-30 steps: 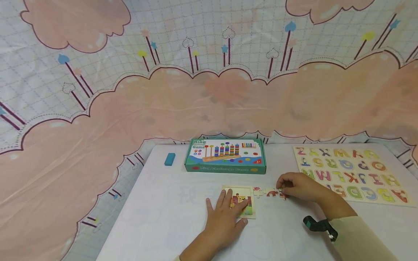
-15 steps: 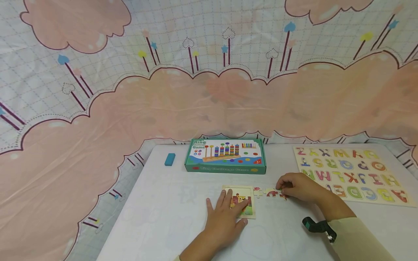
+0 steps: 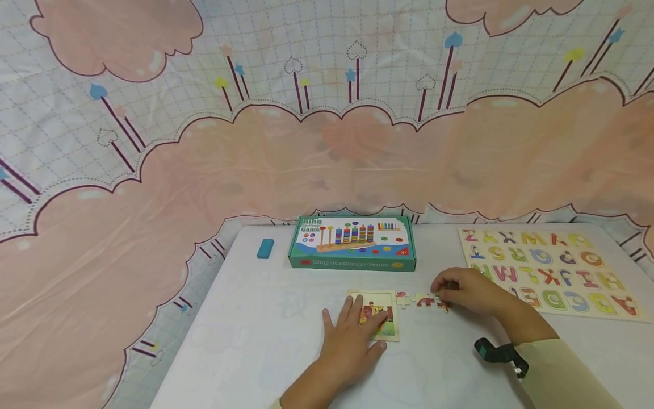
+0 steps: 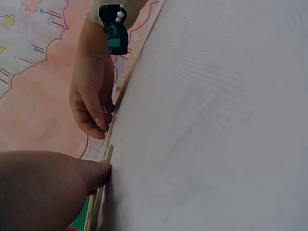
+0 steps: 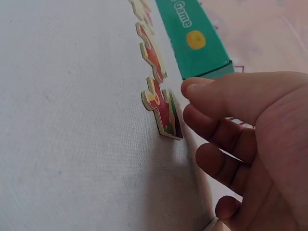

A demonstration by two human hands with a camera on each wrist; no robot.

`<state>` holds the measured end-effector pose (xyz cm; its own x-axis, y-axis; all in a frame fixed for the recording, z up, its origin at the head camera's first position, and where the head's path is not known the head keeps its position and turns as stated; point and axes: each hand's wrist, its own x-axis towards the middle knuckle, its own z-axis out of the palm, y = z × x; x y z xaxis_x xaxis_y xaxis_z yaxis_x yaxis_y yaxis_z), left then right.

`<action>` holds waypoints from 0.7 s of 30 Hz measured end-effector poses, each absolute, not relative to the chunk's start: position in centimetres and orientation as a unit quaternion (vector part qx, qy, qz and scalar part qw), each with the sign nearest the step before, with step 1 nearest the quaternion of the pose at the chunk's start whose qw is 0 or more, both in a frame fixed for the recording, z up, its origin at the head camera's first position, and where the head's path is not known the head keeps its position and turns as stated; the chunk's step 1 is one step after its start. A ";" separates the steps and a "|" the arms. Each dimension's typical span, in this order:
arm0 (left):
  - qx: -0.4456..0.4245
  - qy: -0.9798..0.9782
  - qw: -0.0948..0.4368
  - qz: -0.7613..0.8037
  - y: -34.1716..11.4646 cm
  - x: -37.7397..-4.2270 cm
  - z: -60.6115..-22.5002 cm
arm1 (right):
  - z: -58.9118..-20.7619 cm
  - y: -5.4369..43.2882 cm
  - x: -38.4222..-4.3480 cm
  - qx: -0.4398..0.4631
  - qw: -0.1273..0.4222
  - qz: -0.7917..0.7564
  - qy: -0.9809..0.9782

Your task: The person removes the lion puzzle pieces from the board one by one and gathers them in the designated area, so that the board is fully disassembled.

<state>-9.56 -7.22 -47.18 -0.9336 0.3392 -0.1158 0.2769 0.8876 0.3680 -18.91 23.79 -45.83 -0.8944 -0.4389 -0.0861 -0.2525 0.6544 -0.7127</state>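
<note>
My left hand (image 3: 347, 346) rests with spread fingers on a small wooden picture puzzle in its frame (image 3: 395, 319). In the left wrist view its thumb (image 4: 98, 174) lies at the frame's edge (image 4: 96, 211). To the right of the frame, several jigsaw pieces lie in a row, among them a piece (image 3: 403, 299) beside the frame and a red one (image 3: 424, 301). My right hand (image 3: 470, 292) is over the row's right end, fingers loosely bent. The right wrist view shows the end piece (image 5: 163, 108) on the table, just beside the thumb and fingertips, which hold nothing.
A green Ring Challenge Game box (image 3: 352, 245) stands behind the frame, with a blue block (image 3: 265, 249) to its left. On the right lies a wooden alphabet board (image 3: 557, 275), partly behind the right hand. A patterned cloth (image 3: 327, 165) hangs behind the white table (image 3: 230, 341).
Both hands stay almost where they were. The right fingers shift very slightly over the end piece; the frame and the row of pieces look unchanged.
</note>
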 end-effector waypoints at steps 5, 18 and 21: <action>0.179 0.965 0.088 0.173 -7.6 -9.6 -47.1 | -45.7 23.7 -19.1 -0.175 0.109 -0.378 0.902; 0.204 0.953 0.106 0.198 -9.2 -9.6 -47.4 | -45.4 23.0 -19.3 -0.153 0.081 -0.398 0.901; 0.197 0.952 0.103 0.212 -9.7 -9.5 -47.4 | -45.4 22.4 -19.2 -0.154 0.072 -0.406 0.898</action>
